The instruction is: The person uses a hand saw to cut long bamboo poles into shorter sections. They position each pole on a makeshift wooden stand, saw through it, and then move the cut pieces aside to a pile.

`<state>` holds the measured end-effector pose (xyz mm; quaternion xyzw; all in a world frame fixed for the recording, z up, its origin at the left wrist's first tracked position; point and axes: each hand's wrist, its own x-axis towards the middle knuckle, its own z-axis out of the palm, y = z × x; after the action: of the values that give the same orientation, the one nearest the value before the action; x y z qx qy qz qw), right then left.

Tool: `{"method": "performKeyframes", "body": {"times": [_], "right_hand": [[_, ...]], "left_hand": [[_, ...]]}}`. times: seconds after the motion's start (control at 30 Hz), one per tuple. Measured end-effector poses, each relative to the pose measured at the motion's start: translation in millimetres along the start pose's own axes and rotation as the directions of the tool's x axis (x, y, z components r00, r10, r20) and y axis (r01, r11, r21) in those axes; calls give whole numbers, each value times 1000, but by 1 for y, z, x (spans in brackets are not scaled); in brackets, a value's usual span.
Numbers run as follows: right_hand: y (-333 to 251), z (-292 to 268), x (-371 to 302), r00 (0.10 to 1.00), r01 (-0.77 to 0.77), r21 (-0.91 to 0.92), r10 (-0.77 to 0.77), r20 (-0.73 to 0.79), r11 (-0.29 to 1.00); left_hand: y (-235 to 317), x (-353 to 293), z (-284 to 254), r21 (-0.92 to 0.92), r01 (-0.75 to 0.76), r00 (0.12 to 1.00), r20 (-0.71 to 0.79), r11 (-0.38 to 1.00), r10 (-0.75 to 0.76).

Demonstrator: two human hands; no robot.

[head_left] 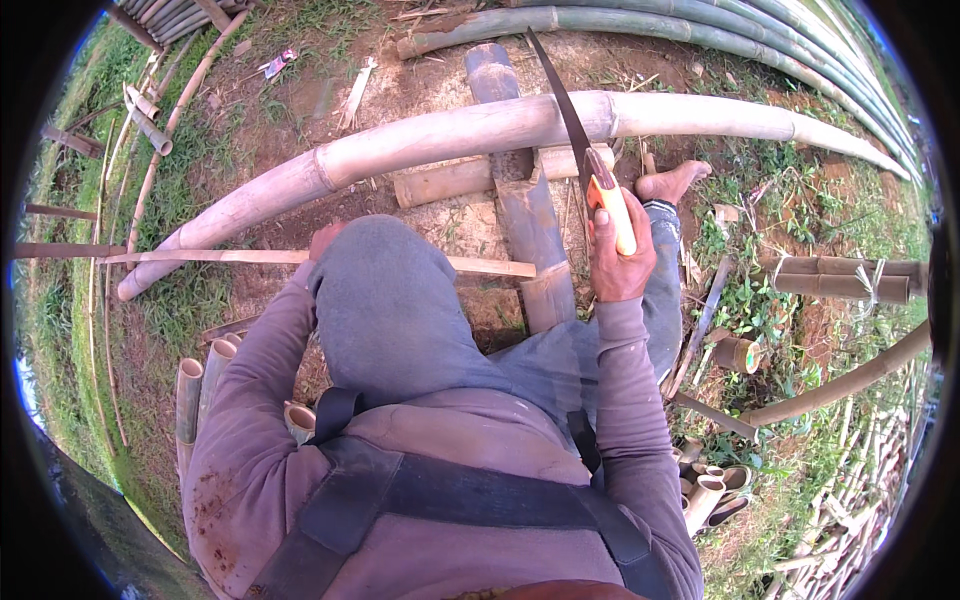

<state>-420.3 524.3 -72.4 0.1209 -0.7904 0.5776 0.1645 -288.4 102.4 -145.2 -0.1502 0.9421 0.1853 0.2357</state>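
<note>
The saw point(570, 120) has a dark, matt metal blade and a smooth orange plastic handle. The long bamboo pole point(450, 135) looks pale, dry and smooth-skinned. The thin bamboo strip point(250, 257) is raw, matt wood. The ground point(440, 225) is rough bare earth.

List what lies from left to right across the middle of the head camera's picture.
Thin bamboo slat → left hand → raised grey knee → right hand gripping the orange-handled saw → bare foot → tied bamboo bundle.
</note>
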Motion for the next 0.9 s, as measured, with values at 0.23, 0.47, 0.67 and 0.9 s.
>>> {"method": "performKeyframes", "body": {"times": [0.23,0.47,0.67,0.9], "right_hand": [[10,4,1,998,-32,42,30,48,999],[-3,4,4,982,-185,63,183,41,981],[-54,-54,-70,969,-243,93,237,67,966],[-15,-23,-17,969,-245,177,235,76,953]], "left_hand": [[64,61,-46,420,-199,502,-732,886,460],[89,111,-76,356,-57,876,-430,933,218],[84,114,-81,387,-50,914,-355,921,199],[87,115,-82,356,-94,913,-341,930,222]]}}
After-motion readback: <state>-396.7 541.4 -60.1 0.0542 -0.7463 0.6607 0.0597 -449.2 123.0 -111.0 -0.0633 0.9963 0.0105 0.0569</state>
